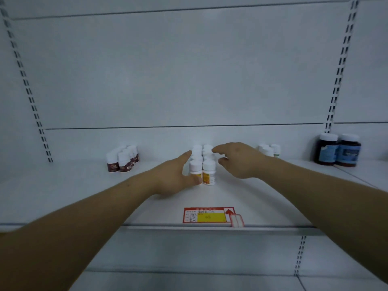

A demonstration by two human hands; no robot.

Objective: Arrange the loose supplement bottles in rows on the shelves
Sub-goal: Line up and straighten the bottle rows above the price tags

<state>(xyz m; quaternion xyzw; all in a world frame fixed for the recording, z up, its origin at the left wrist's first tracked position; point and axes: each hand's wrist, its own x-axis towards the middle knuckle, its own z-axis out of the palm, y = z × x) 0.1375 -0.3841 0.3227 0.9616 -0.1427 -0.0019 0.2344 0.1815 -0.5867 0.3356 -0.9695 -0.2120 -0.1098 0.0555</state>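
Two rows of small white-capped bottles with yellow-orange labels [208, 172] stand in the middle of the white shelf [63, 192], running front to back. My left hand [178, 177] lies flat along the left side of the rows, its thumb touching the front-left bottle [195, 169] and its fingers stretched toward the back. Just right of the rows, my right hand [237, 159] hovers with its fingers spread and loosely bent, holding nothing.
A cluster of dark-red-labelled bottles [122, 158] stands at the left, some white bottles with green labels [269, 150] behind my right wrist, and two large dark bottles with blue labels [338, 150] at far right. A red-and-yellow price tag [210, 215] lies at the shelf's front edge.
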